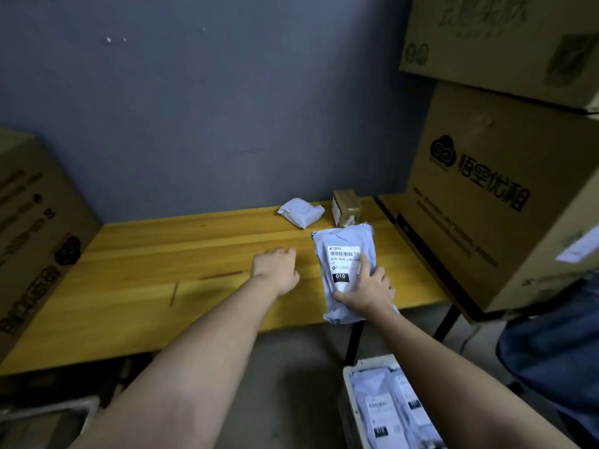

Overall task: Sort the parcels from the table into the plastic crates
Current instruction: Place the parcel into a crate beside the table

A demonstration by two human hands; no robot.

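Currently: my right hand [364, 288] grips labelled parcel [348, 270], long axis pointing away from me; left hand [275, 270], loosely curled, rests on bench [162, 270], holding nothing.

Right hand [366, 291] grips the labelled grey parcel [346, 251] at the worktop [162, 270] edge; left hand [277, 270] rests on the worktop.

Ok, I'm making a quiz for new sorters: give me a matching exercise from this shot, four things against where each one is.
Things:
1. labelled parcel
2. small folded parcel
3. small brown box
4. white crate

Places:
A. on the floor, holding parcels
B. far table edge, left of the box
C. under the right hand
D. by the wall, behind the labelled parcel

Pairs: 1-C, 2-B, 3-D, 4-A
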